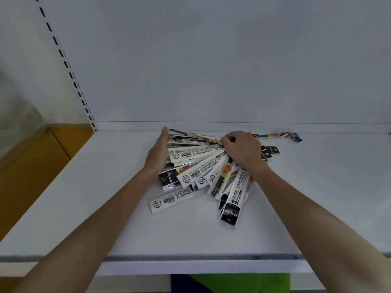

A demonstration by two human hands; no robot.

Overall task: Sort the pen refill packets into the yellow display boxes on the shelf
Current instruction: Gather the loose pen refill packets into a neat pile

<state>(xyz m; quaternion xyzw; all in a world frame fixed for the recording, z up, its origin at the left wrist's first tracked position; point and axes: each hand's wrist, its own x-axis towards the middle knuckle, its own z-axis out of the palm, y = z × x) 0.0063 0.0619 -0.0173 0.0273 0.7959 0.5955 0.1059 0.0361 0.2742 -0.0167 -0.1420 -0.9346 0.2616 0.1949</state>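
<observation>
While the pen refill packets lie fanned on the white shelf, we note the left hand flat, fingers straight, pressing the fan's left edge, and the right hand curled, gripping the packets' gathered ends.

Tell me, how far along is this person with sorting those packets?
Done: nothing looks sorted yet. The pen refill packets lie fanned in one pile on the white shelf, and no yellow display box is in view. In hand: the right hand grips the fan's gathered ends while the left hand, fingers straight, presses its left edge. Left: every packet seen here has yet to go into a box.
</observation>
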